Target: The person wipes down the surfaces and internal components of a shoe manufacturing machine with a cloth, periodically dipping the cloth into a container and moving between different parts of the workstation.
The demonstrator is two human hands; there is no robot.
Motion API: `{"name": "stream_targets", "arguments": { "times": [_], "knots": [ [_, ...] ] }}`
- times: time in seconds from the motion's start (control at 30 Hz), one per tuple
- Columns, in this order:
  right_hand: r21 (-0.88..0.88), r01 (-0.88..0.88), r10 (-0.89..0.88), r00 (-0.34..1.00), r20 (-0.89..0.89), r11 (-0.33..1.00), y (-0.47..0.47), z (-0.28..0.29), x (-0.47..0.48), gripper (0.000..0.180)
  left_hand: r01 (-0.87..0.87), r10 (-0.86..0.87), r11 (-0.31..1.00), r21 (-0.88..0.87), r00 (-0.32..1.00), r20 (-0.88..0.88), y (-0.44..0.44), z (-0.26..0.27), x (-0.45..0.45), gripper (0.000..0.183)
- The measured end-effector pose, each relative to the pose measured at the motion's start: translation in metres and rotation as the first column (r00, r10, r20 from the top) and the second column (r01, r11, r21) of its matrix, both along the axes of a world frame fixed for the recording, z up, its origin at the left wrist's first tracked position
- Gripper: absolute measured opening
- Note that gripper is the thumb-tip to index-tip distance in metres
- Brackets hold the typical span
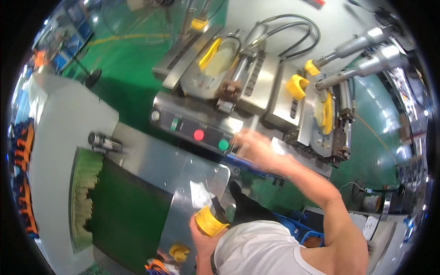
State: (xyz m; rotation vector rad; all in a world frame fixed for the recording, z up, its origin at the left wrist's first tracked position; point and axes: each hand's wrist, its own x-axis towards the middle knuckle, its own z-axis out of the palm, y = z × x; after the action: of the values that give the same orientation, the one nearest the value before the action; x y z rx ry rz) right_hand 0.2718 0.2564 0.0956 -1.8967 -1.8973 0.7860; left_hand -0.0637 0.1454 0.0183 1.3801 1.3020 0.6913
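My left hand (202, 239) grips a curved yellow half-round piece (209, 221) close to my white shirt. A dark, narrow object (218, 209) shows beside that piece; whether my hand holds it too is unclear. My right hand (254, 146), blurred, is over the machine's front edge, just right of the green push button (223, 145). Its fingers are too smeared to show whether they hold anything. The control panel (185, 129) also carries a red button (198, 135) and a green switch (175, 123).
Behind the panel stand two clamping fixtures (199, 82) (321, 141) with yellow inserts and metal cylinders. Another curved yellow piece (297, 86) rests on a steel block. White paper (200, 195) and a yellow part (179, 252) lie on the metal table (144, 147). Blue crates (299, 230) stand at right.
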Motion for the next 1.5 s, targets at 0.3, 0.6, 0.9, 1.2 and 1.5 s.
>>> {"name": "stream_targets", "arguments": {
  "times": [0.3, 0.6, 0.9, 1.2, 1.5],
  "knots": [
    [0.468, 0.372, -0.598, 0.483, 0.64, 0.802, 0.028, -0.123, 0.385, 0.047, -0.441, 0.444, 0.885, 0.148, 0.703, -0.556, -0.089, -0.084, -0.091, 0.098],
    [0.611, 0.073, -0.307, 0.907, 0.288, 0.788, 0.001, -0.037, 0.108, 0.046, -0.178, 0.297, 0.954, 0.243, 0.686, -0.664, -0.028, -0.139, -0.117, 0.102],
    [0.209, -0.293, 0.268, 0.953, 0.14, 0.933, 0.07, -0.258, -0.162, 0.051, 0.206, -0.098, 0.972, 0.114, 0.795, -0.599, 0.015, -0.186, -0.135, 0.107],
    [0.006, -0.277, 0.276, 0.958, 0.072, 0.961, -0.058, -0.266, -0.213, 0.063, 0.068, 0.013, 0.984, 0.165, 0.896, -0.444, -0.013, -0.209, -0.176, 0.087],
    [-0.344, 0.189, -0.31, 0.887, -0.342, 0.92, -0.071, -0.286, -0.293, 0.032, 0.16, -0.039, 0.963, 0.217, 0.879, -0.476, 0.009, -0.215, -0.124, 0.079]
  ]
}}
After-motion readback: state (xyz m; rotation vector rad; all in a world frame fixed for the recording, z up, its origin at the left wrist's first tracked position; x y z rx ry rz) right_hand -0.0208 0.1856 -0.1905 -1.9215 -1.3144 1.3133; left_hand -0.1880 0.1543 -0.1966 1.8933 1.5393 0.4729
